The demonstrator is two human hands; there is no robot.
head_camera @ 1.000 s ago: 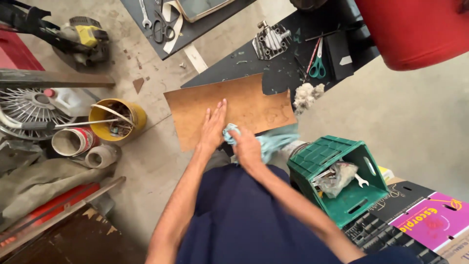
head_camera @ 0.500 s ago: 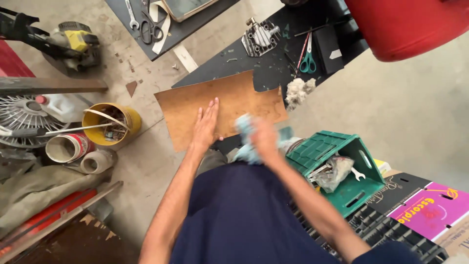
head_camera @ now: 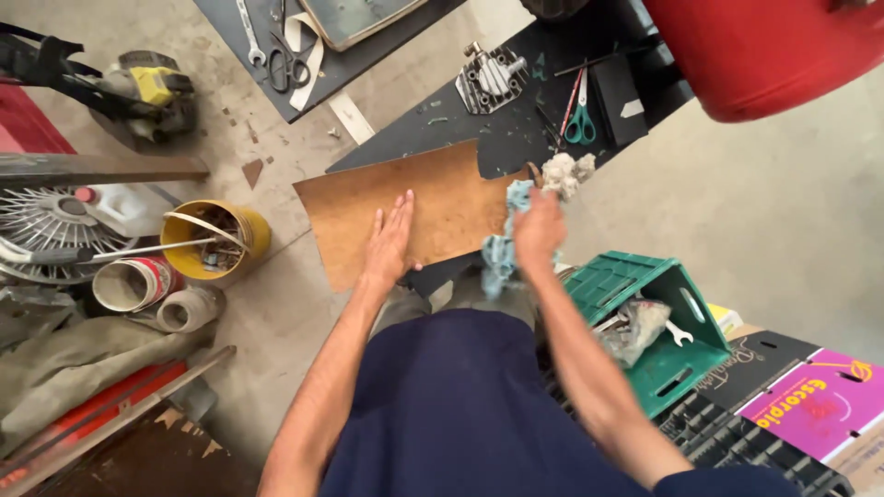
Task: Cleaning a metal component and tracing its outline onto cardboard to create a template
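Observation:
A flat brown board [head_camera: 433, 198] lies on the concrete floor in front of me. My left hand [head_camera: 389, 244] rests flat on it, fingers spread, near its lower edge. My right hand [head_camera: 539, 225] grips a pale blue rag [head_camera: 502, 248] at the board's right end, with the cloth hanging down below the fist. A clump of white-grey waste cloth [head_camera: 564, 172] sits just beyond the right hand, by the dark mat [head_camera: 442, 124].
A green plastic crate [head_camera: 677, 354] with a spanner and rag stands at my right. A yellow bucket [head_camera: 241, 227], tape rolls, a fan grille and a power tool [head_camera: 147, 92] crowd the left. Scissors [head_camera: 580, 124], a metal engine part [head_camera: 493, 74] and a red drum [head_camera: 764, 51] lie ahead.
My right hand has carried the blue rag from the board's lower middle out to its right end. The left hand stays flat on the board. The view has shifted slightly.

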